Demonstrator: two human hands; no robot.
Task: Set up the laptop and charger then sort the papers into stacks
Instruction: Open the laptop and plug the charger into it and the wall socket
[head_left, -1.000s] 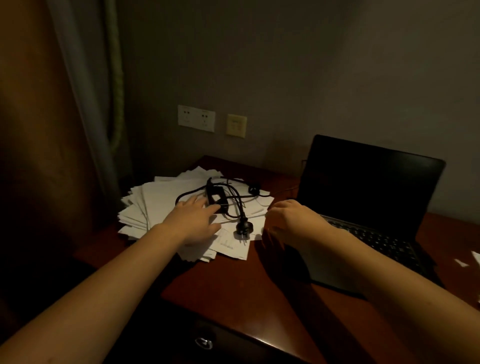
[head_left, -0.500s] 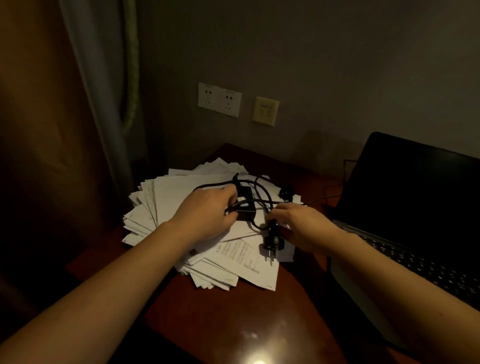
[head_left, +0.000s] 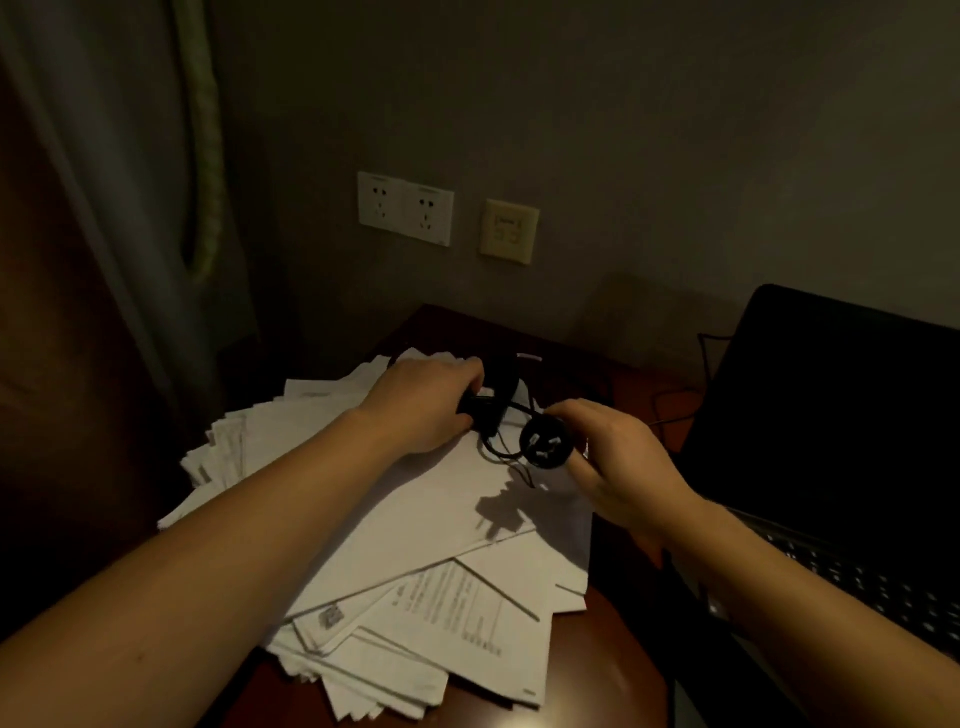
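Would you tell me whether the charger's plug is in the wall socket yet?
Out: the right hand holds the plug above the papers, prongs showing.

Forearms (head_left: 234, 545), left hand (head_left: 423, 408) and right hand (head_left: 621, 470) are bare.

Both forearms are bare and reach forward, converging. The left hand (head_left: 426, 405) lies palm down with the wrist straight, and its fingers curl round the charger (head_left: 488, 413) at the fingertips. The right hand (head_left: 621, 462) has its palm turned toward the left hand, and its thumb and fingers pinch the plug (head_left: 548, 444), held just left of the palm. The hands are near each other but apart.
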